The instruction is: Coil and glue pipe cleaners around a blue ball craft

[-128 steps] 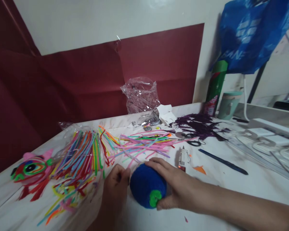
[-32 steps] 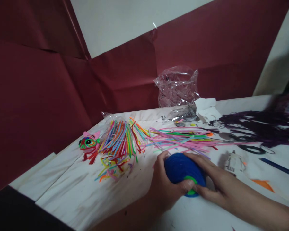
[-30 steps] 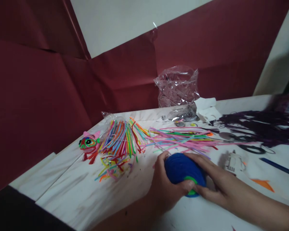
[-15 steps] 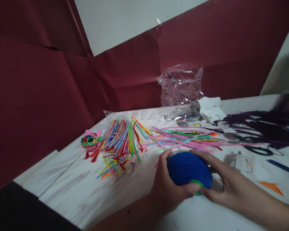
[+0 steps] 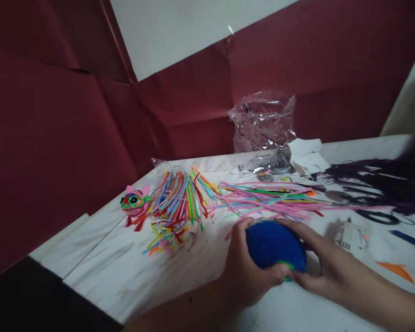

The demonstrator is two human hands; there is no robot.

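A rounded blue ball with fine ridges around it is held low over the white table, between both hands. A small green patch shows at its lower edge, by the thumbs. My left hand curls round the ball's left side, its thumb near the green patch. On the right side, my right hand grips it with fingers over the top and thumb below. The ball's far side is hidden. Beyond it lie long coloured craft strips, mostly pink.
At left stands a small colourful animal figure, beside bundled strips and short cut pieces. Dark scissors, a white tool, orange scrap and purple strands lie at right. A clear plastic bag leans behind.
The whole view has shifted slightly, so the table items appear a little further right. Both hands keep the blue ball in nearly the same grip.
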